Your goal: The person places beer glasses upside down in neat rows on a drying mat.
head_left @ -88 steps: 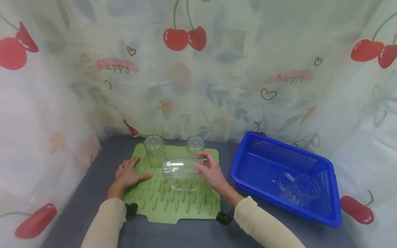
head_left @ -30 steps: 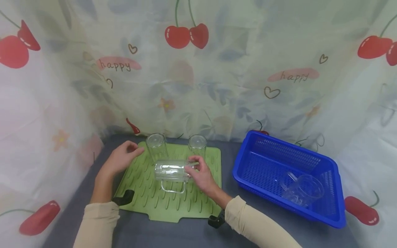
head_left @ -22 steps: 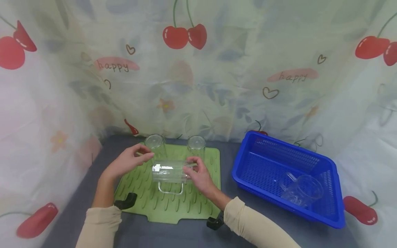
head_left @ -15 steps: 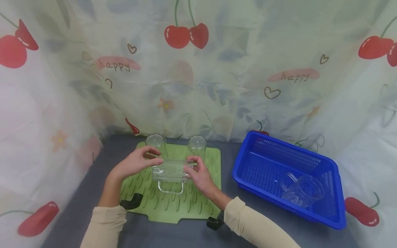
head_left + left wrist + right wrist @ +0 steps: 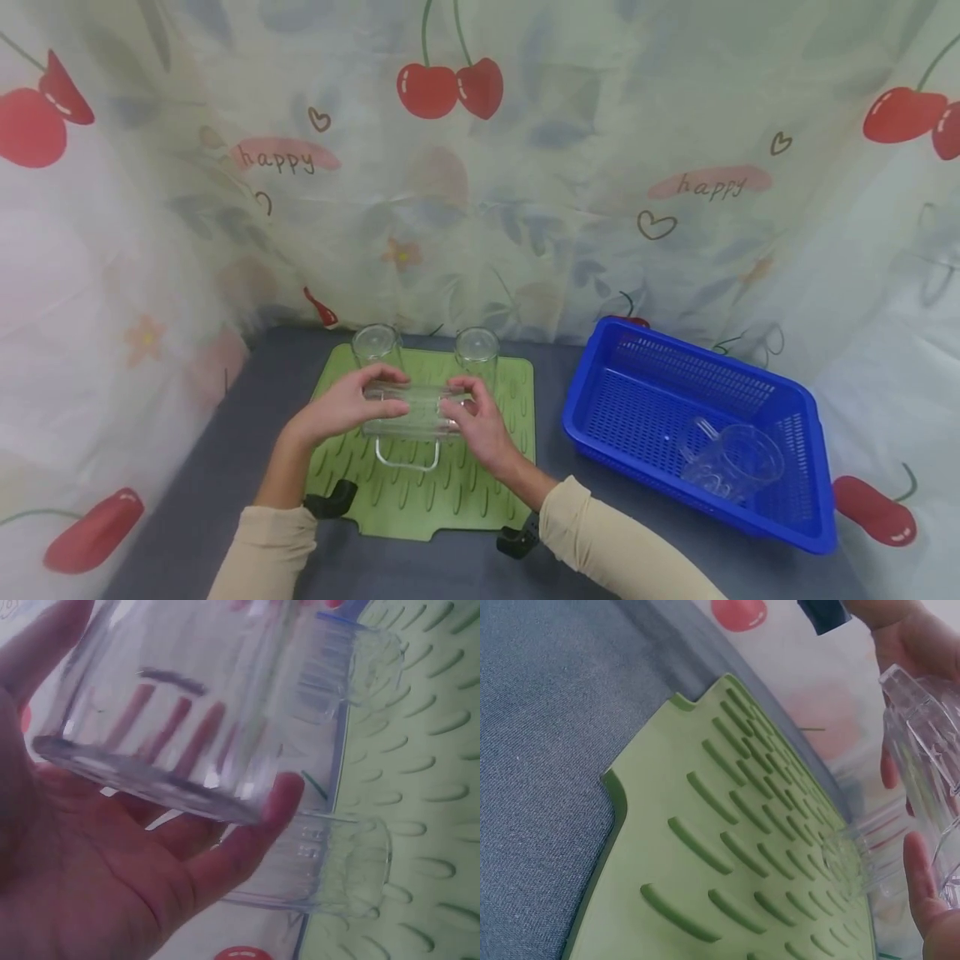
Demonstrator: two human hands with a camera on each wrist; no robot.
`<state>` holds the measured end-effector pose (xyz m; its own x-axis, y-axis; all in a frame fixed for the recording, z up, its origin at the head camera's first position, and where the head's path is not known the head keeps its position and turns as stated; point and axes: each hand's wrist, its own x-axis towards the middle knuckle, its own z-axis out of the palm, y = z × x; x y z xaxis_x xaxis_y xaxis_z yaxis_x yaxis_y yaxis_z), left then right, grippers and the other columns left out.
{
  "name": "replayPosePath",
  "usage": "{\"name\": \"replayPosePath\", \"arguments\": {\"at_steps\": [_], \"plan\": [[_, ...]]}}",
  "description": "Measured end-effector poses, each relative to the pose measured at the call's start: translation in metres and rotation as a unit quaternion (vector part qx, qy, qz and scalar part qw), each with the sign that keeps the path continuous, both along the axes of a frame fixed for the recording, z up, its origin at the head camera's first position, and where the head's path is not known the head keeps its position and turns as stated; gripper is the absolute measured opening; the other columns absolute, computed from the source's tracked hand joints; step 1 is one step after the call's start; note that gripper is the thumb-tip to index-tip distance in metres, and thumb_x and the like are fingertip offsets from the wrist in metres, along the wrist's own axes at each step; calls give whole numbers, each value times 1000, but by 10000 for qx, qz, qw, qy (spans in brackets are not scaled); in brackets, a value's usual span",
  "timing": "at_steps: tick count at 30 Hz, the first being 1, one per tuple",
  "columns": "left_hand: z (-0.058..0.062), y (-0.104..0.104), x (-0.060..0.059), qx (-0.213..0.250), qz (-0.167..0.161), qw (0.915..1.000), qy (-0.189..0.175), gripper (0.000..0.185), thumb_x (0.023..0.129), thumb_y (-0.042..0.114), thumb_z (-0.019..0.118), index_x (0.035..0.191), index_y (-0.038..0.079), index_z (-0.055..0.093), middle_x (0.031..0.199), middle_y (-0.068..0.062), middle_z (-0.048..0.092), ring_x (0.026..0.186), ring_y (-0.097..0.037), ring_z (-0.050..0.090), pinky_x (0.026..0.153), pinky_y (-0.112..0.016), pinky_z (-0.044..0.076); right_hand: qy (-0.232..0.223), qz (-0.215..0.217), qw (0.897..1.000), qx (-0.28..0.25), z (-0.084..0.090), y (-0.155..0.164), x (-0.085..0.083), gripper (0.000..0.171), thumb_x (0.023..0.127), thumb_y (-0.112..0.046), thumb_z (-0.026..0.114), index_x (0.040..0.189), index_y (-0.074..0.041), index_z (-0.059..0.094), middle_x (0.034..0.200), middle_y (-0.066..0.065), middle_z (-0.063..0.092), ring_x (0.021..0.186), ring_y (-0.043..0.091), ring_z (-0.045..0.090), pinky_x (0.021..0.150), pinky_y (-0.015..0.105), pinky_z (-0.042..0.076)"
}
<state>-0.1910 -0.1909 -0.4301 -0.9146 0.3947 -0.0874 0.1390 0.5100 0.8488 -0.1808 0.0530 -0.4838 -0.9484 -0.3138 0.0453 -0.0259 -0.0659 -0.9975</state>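
Note:
A clear glass mug (image 5: 414, 414) lies on its side in the air just above the green ridged mat (image 5: 480, 492), its handle (image 5: 406, 457) hanging down. My left hand (image 5: 384, 397) grips its left end; in the left wrist view the palm and thumb (image 5: 255, 825) cup the mug's base (image 5: 187, 697). My right hand (image 5: 456, 402) grips the right end, and a fingertip (image 5: 922, 874) shows beside the mug (image 5: 930, 742) in the right wrist view. Two clear glasses (image 5: 377, 346) (image 5: 477, 347) stand upside down at the mat's back edge.
A blue plastic basket (image 5: 645, 367) sits to the right on the grey table, with another clear mug (image 5: 731, 460) lying in it. A cherry-print curtain (image 5: 525, 208) closes off the back and both sides. The mat's (image 5: 727, 862) front half is bare.
My left hand has lifted off the mat and taken hold of the mug's left end. The mug has shifted slightly left and back, still held by my right hand.

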Motion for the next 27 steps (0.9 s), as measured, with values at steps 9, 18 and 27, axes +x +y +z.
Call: {"name": "replayPosePath", "arguments": {"at_steps": [9, 18, 27], "plan": [[2, 3, 2, 504, -305, 9983, 34, 74, 86, 32, 84, 149, 26, 47, 149, -16, 54, 131, -41, 58, 99, -49, 55, 30, -58, 10000, -68, 0, -1, 1, 46, 99, -21, 62, 139, -6, 46, 141, 18, 51, 122, 38, 64, 93, 40, 60], [3, 4, -1, 452, -139, 9983, 343, 68, 83, 29, 87, 142, 23, 53, 139, -14, 60, 127, -34, 59, 95, -44, 54, 274, 186, 9993, 170, -2, 2, 0, 42, 101, -18, 60, 137, -3, 43, 139, 21, 51, 114, 35, 66, 90, 36, 61], [11, 0, 3, 873, 103, 9947, 540, 65, 82, 22, 87, 139, 21, 55, 143, -15, 55, 125, -36, 56, 79, -40, 58, 225, 661, 9956, 631, -7, 6, 5, 39, 103, -22, 60, 136, -6, 46, 143, 18, 55, 128, 32, 60, 92, 30, 58]]}}
